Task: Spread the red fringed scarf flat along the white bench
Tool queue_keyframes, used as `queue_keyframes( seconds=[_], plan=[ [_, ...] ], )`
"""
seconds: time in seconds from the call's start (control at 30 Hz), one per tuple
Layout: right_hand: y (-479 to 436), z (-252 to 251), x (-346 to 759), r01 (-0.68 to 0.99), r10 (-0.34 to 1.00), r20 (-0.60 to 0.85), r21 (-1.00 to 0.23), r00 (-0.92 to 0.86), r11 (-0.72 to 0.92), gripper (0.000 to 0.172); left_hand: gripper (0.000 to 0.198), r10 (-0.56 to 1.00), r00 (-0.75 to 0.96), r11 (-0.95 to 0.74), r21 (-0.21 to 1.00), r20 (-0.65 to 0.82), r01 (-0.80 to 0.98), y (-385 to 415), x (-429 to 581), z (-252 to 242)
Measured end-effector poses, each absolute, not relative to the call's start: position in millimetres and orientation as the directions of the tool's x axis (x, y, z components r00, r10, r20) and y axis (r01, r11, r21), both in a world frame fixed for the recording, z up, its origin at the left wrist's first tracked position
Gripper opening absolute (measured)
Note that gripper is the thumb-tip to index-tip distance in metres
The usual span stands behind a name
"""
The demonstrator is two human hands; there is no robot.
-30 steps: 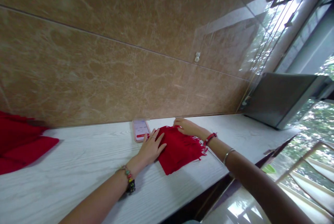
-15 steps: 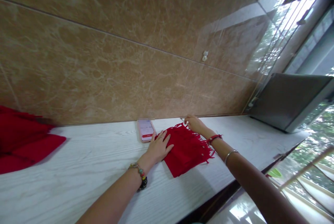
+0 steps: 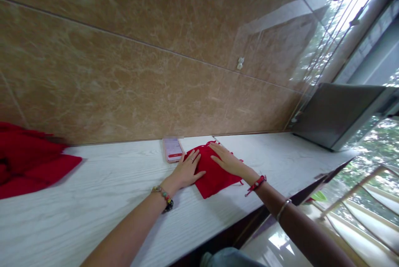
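A folded red cloth (image 3: pixel 212 180) with fringed edges lies flat on the white wood-grain counter (image 3: pixel 112 180). My left hand (image 3: pixel 186 170) rests on its left edge, fingers spread. Across the cloth's upper right part lies my right hand (image 3: pixel 227 160), fingers extended and flat, covering some of the fringe. Just left of the cloth, close to my left fingertips, is a phone (image 3: pixel 173 149) with its screen lit.
More red cloth (image 3: pixel 34 167) is heaped at the far left. A brown marbled wall (image 3: pixel 140 84) runs along the counter's back. At the right end stands a grey box-like object (image 3: pixel 336 113), near a window and a railing.
My right hand has moved from the fringe at the cloth's far edge onto the cloth and flattened there. My left hand stays on the left edge. The view has shifted slightly.
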State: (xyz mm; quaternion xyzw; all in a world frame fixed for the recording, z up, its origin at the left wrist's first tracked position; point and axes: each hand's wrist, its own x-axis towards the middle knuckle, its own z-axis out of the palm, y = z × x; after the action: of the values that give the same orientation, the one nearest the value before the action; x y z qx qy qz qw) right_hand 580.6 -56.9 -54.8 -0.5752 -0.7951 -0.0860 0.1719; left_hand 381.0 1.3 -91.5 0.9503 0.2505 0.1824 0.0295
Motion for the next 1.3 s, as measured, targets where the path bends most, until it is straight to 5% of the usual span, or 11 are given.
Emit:
queue_keyframes(
  seconds=[0.27,0.47,0.7,0.93,1.1,1.3],
  plan=[
    [-63.8,-87.6,560.7,0.955,0.936,0.202,-0.02,-0.287,0.297,0.05,0.072,0.441,0.862,-0.897,0.161,0.249,0.412,-2.3,375.8,-93.7],
    [-77.5,-44.0,552.7,0.945,0.925,0.243,-0.073,-0.292,0.318,0.053,0.07,0.448,0.843,-0.894,0.153,0.296,0.421,6.4,358.6,-85.9],
    [-101.4,-40.0,541.4,0.934,0.93,-0.092,-0.076,-0.356,0.35,0.092,0.064,0.608,0.755,-0.792,0.126,0.245,0.597,20.2,263.3,-78.4],
    [-98.6,-55.1,530.2,0.913,0.916,-0.069,0.076,-0.396,0.4,0.076,0.062,0.858,0.512,-0.505,0.244,0.04,0.828,38.0,193.1,-91.8],
    [-100.8,-55.6,527.9,0.911,0.917,0.037,0.142,-0.397,0.388,0.067,0.063,0.855,0.519,-0.5,0.24,-0.019,0.832,35.0,187.5,-96.5],
    [-104.3,-41.5,511.9,0.871,0.87,0.047,0.048,-0.491,0.489,0.052,0.06,0.821,0.57,-0.56,0.248,0.037,0.79,29.0,198.5,-95.4]
  ],
)
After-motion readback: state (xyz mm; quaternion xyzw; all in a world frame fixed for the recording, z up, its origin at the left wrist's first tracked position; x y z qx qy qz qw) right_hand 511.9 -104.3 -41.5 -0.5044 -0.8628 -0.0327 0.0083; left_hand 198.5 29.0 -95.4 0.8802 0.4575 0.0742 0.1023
